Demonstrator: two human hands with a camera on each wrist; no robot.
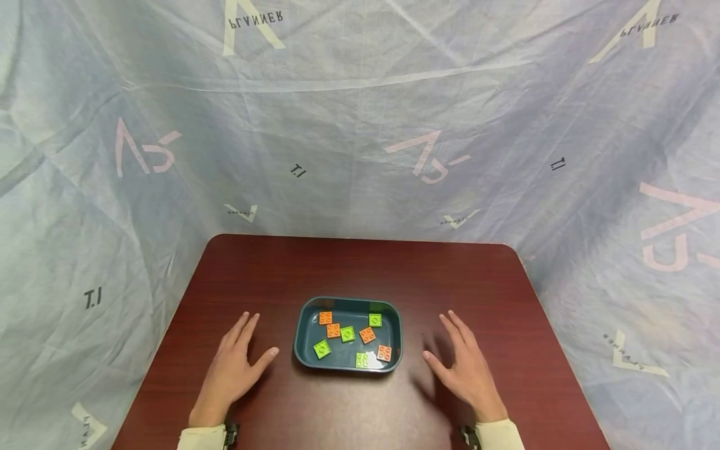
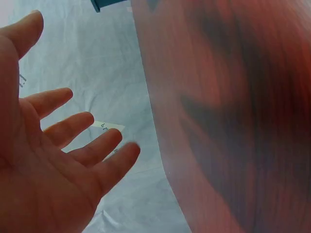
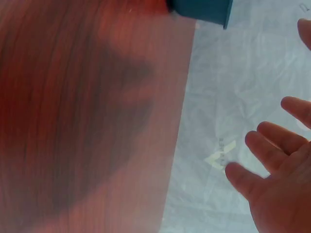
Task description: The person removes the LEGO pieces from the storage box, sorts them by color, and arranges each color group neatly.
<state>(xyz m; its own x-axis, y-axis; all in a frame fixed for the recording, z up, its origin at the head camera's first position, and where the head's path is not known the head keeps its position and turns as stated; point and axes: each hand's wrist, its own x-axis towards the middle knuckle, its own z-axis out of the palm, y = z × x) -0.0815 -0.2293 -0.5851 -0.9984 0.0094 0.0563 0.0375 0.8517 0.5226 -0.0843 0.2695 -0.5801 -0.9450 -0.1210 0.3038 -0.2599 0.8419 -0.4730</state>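
A dark teal tray (image 1: 347, 299) sits on the table between my two hands. Inside it lie several orange bricks (image 1: 325, 318) and several lime green bricks (image 1: 322, 349), loose and apart or nearly touching, studs facing up. To the left of the tray, my left hand (image 1: 232, 370) is held with fingers spread and nothing in it. On the other side, my right hand (image 1: 465, 367) has its fingers extended and is likewise holding nothing. Both wrist views show bare palms, with a corner of the tray (image 3: 201, 10) at the top of the right wrist view.
The dark red wooden table (image 1: 349, 265) has rounded far corners. Grey printed sheeting (image 1: 349, 125) hangs behind it and along both sides. Hand shadows fall on the tabletop.
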